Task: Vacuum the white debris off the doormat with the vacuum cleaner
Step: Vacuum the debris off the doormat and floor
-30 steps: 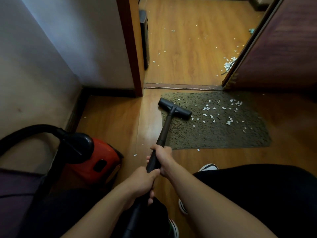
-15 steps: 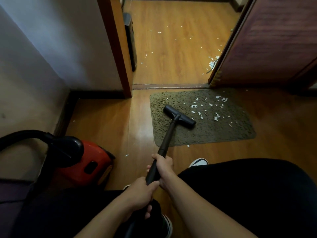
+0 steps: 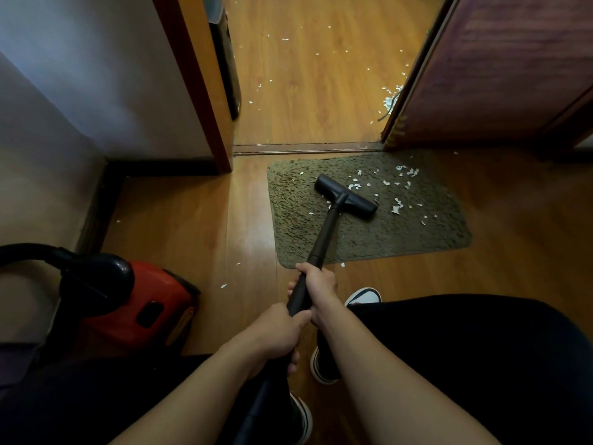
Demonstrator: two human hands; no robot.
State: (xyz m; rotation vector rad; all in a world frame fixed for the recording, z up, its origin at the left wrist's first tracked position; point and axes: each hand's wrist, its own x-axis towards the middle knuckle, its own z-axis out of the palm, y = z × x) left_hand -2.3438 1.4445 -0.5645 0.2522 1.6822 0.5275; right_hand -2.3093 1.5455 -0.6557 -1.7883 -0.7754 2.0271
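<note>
The nozzle lies on the doormat, debris to its right, canister far left.

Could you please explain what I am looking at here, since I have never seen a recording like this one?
There is no robot: a person wears a camera on the head, so the one picture looks forward and down over both forearms. The left hand and the right hand are both closed around the black wand of a vacuum cleaner. Its flat nozzle rests on a greenish doormat that lies before an open doorway. White debris is scattered on the mat, mostly to the right of the nozzle, and more lies on the wooden floor beyond the doorway. The red vacuum body sits on the floor at the person's left.
</note>
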